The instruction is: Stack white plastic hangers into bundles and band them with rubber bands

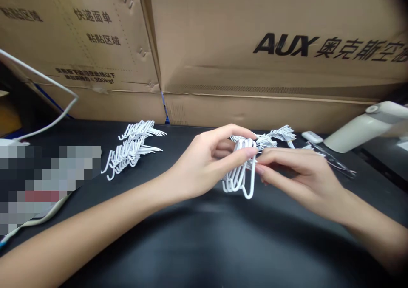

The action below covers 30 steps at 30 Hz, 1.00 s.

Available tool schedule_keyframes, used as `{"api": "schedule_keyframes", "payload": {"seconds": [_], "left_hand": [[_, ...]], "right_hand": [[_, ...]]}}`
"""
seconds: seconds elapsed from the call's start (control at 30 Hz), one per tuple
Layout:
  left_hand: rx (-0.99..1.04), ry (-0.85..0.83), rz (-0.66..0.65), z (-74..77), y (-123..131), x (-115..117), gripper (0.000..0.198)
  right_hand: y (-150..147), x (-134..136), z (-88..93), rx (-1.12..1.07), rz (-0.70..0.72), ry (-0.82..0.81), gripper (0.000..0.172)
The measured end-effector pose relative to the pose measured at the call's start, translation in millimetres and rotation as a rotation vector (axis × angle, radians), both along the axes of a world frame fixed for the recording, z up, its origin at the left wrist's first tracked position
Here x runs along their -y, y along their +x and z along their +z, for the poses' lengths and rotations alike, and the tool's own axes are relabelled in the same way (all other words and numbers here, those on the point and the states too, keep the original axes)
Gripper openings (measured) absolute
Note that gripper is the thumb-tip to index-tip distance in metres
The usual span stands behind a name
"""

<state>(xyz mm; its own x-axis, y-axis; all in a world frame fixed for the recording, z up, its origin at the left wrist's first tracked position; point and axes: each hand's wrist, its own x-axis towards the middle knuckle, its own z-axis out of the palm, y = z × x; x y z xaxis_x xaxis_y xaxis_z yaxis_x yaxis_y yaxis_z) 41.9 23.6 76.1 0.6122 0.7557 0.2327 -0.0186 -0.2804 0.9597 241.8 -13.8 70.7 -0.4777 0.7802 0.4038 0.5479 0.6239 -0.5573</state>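
Note:
Near the middle of the black table, my left hand (204,162) is closed around a bunch of white wire hooks (237,179), thumb across the front and fingers behind. Their curved ends hang below the thumb. My right hand (306,173) is pinched at the right side of the bunch, its fingertips against the hooks; what lies between them is too small to tell. Behind both hands lies another heap of white hooks (282,133), partly hidden. Two stacked rows of similar hooks rest at the left, a back pile (140,128) and a front pile (126,156).
Large cardboard boxes (223,54) form a wall along the back. At the right lie a pale bottle (353,128), a small white object (311,137) and what look like glasses (341,167). A white cable (47,73) and a pixelated item (70,173) occupy the left.

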Motion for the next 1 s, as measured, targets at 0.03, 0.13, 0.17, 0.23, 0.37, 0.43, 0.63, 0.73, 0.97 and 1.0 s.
{"api": "schedule_keyframes", "payload": {"seconds": [0.03,0.13,0.17,0.23,0.37,0.43,0.63,0.73,0.97,1.0], "left_hand": [[0.01,0.008,0.0,0.3,0,1,0.027],[0.018,0.034,-0.007,0.5,-1,2,0.027],[0.014,0.044,-0.013,0.3,-1,3,0.027],[0.003,0.057,-0.024,-0.3,-1,4,0.028],[0.017,0.061,-0.037,-1.3,0,9,0.03],[0.03,0.034,-0.062,-1.9,0,11,0.038],[0.039,-0.07,-0.09,-7.0,1,9,0.046],[0.002,-0.027,-0.079,-7.8,2,9,0.042],[-0.144,0.031,-0.132,-1.1,0,9,0.04],[-0.163,0.019,-0.149,-1.1,-1,8,0.039]], "right_hand": [[-1,0,0.1,-0.044,-0.004,-0.092,0.014],[-3,2,-2.5,-0.184,0.008,-0.327,0.019],[-5,2,-4.4,-0.212,0.013,-0.352,0.019],[-7,3,-9.0,-0.216,0.002,-0.284,0.019],[-12,6,-18.3,-0.125,-0.062,0.155,0.018],[-14,7,-20.8,-0.08,-0.067,0.306,0.016],[-16,6,-22.4,0.041,-0.063,0.37,0.017],[-15,6,-22.5,0.026,-0.071,0.367,0.018],[-15,6,-23.5,-0.013,-0.055,0.302,0.013],[-15,6,-24.5,-0.011,-0.054,0.294,0.013]]}}
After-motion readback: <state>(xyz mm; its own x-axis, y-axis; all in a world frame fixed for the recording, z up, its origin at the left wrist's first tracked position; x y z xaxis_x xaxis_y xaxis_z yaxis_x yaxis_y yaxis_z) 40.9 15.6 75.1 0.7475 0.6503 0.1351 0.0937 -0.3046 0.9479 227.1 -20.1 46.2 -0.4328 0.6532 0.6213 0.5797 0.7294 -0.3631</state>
